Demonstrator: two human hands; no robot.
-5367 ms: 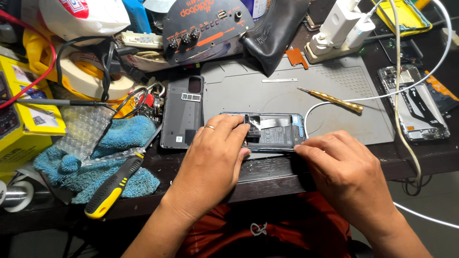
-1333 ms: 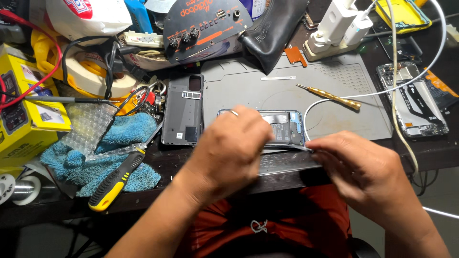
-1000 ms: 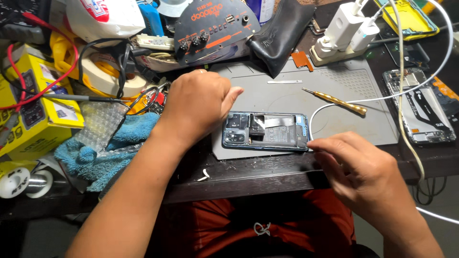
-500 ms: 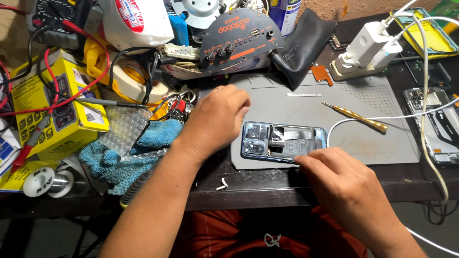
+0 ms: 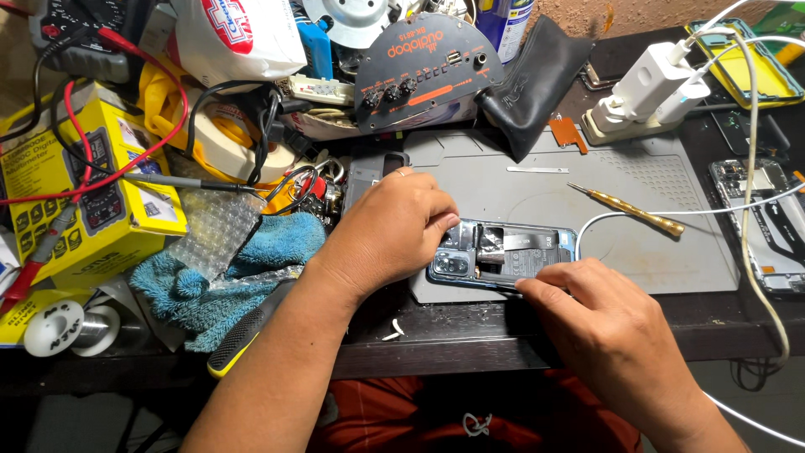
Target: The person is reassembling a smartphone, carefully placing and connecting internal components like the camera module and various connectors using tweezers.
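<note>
An opened phone (image 5: 528,252), its back off and its inner parts showing, lies on a grey work mat (image 5: 604,184). My left hand (image 5: 394,226) grips the phone's left end, fingers curled over the camera corner. My right hand (image 5: 604,331) rests at the phone's near edge and pinches a thin dark tool (image 5: 496,279) whose tip points into the phone's lower left part. A dark back cover (image 5: 369,172) sticks out from behind my left hand.
A brass-handled screwdriver (image 5: 631,211) lies on the mat. A second opened phone (image 5: 759,222) and white cables (image 5: 746,151) are at the right. Left: blue cloth (image 5: 226,273), yellow-black screwdriver (image 5: 243,335), yellow meter box (image 5: 92,193), solder spool (image 5: 63,327). Clutter fills the back.
My left hand went off the phone to the dark cover at the left, then came back onto the phone's left end. My right hand stayed at the phone's near edge.
</note>
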